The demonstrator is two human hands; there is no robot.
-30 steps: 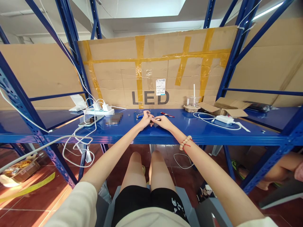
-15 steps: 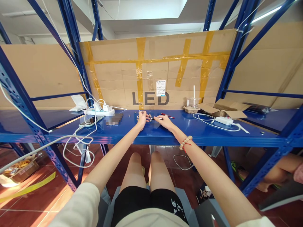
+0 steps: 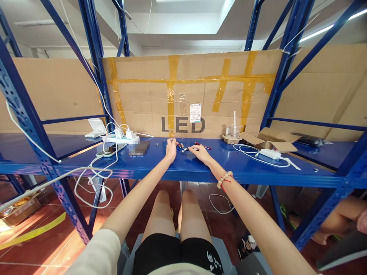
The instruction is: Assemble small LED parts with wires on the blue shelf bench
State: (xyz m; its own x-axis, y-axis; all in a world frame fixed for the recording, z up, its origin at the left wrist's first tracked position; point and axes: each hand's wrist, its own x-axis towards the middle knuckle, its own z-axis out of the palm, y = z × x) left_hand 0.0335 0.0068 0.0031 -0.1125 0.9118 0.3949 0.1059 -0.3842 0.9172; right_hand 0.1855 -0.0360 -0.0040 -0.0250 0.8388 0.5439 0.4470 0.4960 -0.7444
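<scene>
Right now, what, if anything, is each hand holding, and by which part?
The right hand holds a slim pen-like tool toward one end, the other end sticking out leftward. I cannot tell whether the left hand holds anything.

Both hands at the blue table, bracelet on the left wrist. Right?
No, wrong wrist: the head view shows the bracelet on the right one. The left hand and right hand are both at the blue table, as you say.

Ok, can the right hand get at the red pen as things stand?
Probably yes: the red pen lies just beyond the right hand, with nothing visible between them. That hand appears to hold a slim item, though, which may be a hindrance.
</scene>
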